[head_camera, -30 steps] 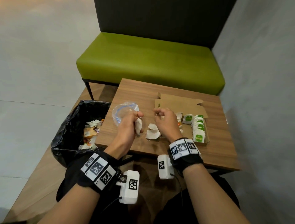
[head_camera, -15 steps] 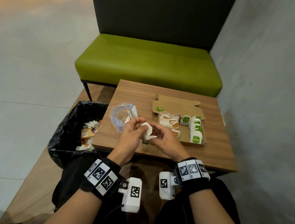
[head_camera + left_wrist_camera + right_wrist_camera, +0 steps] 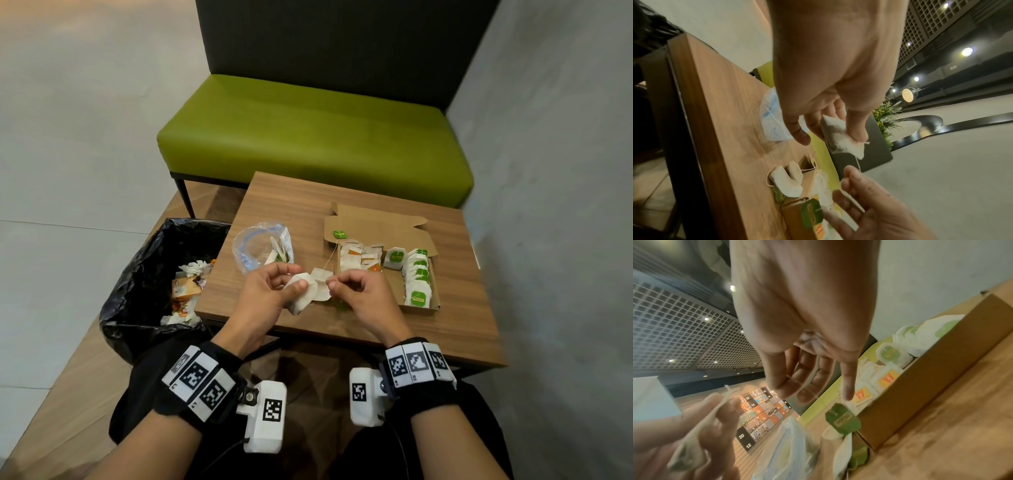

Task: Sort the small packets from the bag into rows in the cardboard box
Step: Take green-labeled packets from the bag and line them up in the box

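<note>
The left hand (image 3: 270, 291) pinches a white tea bag (image 3: 301, 296) between thumb and fingers (image 3: 857, 129), held above the counter (image 3: 284, 202) just in front of the cardboard box (image 3: 376, 228). The right hand (image 3: 363, 294), fingers curled, pinches that tea bag's thread (image 3: 858, 164). Two more tea bags (image 3: 787, 180) lie on the counter beside the box's near-left corner. Inside the box, green-tagged packets (image 3: 418, 274) stand in a row along its right wall, orange-tagged ones (image 3: 359, 257) to their left. The clear plastic bag (image 3: 260, 250) lies left of the box.
</note>
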`<state>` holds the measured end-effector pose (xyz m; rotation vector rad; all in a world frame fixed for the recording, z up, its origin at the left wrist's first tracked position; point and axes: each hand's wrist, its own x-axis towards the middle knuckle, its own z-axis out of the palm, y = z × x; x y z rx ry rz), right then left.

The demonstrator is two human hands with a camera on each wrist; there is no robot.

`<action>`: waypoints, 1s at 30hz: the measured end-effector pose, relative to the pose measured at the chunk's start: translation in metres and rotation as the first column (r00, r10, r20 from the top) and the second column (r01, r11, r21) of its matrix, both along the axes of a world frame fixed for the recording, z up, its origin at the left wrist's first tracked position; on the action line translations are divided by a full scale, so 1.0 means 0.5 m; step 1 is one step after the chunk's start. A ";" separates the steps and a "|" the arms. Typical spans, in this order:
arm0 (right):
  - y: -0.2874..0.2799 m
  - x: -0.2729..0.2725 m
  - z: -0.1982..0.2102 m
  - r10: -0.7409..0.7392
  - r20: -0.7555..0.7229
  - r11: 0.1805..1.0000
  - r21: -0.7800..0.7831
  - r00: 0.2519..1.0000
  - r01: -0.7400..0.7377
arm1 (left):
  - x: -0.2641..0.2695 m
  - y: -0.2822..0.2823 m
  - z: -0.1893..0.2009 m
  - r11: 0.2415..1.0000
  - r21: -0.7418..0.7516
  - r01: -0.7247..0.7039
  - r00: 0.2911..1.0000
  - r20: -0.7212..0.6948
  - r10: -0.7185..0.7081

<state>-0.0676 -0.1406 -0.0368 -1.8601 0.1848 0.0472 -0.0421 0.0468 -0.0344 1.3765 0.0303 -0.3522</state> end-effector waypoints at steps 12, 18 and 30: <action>0.009 0.006 0.007 0.202 0.076 0.978 -0.078 0.977 -0.196 | -0.027 -0.017 0.015 0.992 -0.097 0.081 0.995 -0.042 -0.086; 0.019 -0.004 -0.002 0.312 -0.002 0.949 -0.052 0.950 -0.312 | -0.038 -0.024 0.021 0.993 -0.103 0.061 0.997 -0.030 -0.064; -0.020 0.012 0.059 0.014 0.022 0.941 -0.338 1.000 -0.006 | -0.045 0.006 -0.033 0.865 0.383 0.324 0.938 -0.015 -0.345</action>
